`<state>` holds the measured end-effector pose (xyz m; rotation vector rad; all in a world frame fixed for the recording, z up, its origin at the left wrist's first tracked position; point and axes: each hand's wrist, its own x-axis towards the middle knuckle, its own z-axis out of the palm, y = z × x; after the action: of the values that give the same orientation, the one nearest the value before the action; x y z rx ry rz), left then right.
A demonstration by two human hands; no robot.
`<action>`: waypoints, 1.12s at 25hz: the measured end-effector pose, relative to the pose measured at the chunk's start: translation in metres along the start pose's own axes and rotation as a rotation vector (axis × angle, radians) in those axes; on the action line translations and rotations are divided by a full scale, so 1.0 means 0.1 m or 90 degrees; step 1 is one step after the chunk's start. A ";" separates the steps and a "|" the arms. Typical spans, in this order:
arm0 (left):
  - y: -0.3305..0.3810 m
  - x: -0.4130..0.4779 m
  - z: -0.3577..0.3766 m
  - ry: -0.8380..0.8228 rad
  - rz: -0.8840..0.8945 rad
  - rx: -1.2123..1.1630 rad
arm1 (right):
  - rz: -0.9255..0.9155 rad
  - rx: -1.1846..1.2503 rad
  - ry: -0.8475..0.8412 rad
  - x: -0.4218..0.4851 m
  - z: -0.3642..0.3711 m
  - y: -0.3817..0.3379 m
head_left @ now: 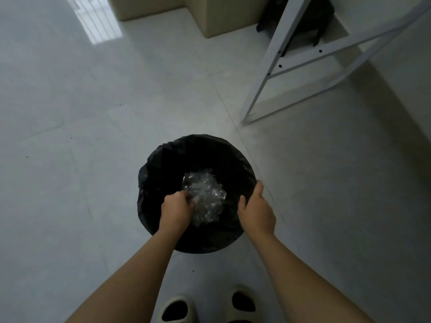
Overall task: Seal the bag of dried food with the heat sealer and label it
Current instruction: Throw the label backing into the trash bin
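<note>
Glossy floor tiles (pixel 93 113), black plastic liner (pixel 163 164), crinkly clear plastic (pixel 207 190).

Pale tiled floor (pixel 81 136), black-lined bin (pixel 163 159), white frame (pixel 264 82), slippers (pixel 177 308)
</note>
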<state>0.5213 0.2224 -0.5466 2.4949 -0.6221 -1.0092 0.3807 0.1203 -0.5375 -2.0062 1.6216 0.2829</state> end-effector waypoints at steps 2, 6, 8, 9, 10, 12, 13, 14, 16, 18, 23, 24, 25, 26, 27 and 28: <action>-0.04 0.13 0.16 0.003 -0.013 0.009 | 0.020 0.051 0.031 0.05 0.10 0.03; -0.05 0.25 0.32 0.008 -0.071 0.025 | 0.028 0.063 0.056 0.07 0.18 0.06; -0.05 0.26 0.31 0.025 -0.090 0.033 | 0.021 0.051 0.062 0.07 0.18 0.07; -0.03 0.25 0.28 0.033 -0.084 0.034 | 0.015 0.046 0.059 0.07 0.16 0.06; -0.01 0.23 0.22 0.041 -0.073 0.038 | 0.009 0.043 0.053 0.06 0.12 0.05; 0.03 0.13 0.03 0.057 -0.044 0.053 | -0.009 0.035 0.046 -0.02 -0.01 -0.01; 0.06 0.06 -0.10 0.064 -0.026 0.066 | -0.019 0.028 0.052 -0.08 -0.12 -0.06; 0.09 -0.02 -0.23 0.065 -0.007 0.081 | -0.029 0.021 0.060 -0.14 -0.23 -0.12; 0.26 -0.25 -0.55 0.060 0.029 0.097 | -0.044 0.020 0.054 -0.32 -0.53 -0.28; 0.54 -0.58 -0.94 0.051 0.060 0.092 | -0.073 0.026 0.035 -0.60 -0.93 -0.50; 1.37 -1.47 -2.14 0.074 0.145 0.087 | -0.172 0.048 0.039 -1.49 -2.23 -1.03; 1.54 -1.69 -2.42 0.086 0.162 0.087 | -0.183 0.055 0.048 -1.71 -2.52 -1.09; 1.73 -1.94 -2.69 0.092 0.179 0.084 | -0.188 0.062 0.060 -1.96 -2.81 -1.14; 1.93 -2.20 -2.94 0.097 0.203 0.080 | -0.193 0.070 0.075 -2.21 -3.08 -1.16; 2.13 -2.45 -3.17 0.102 0.240 0.081 | -0.196 0.084 0.094 -2.43 -3.36 -1.17; 2.31 -2.67 -3.36 0.104 0.286 0.091 | -0.196 0.102 0.121 -2.62 -3.62 -1.15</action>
<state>0.5315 0.2298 -0.0597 2.3612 -1.1670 -0.6057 0.3625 0.1644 -0.0785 -2.1682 1.3654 -0.1512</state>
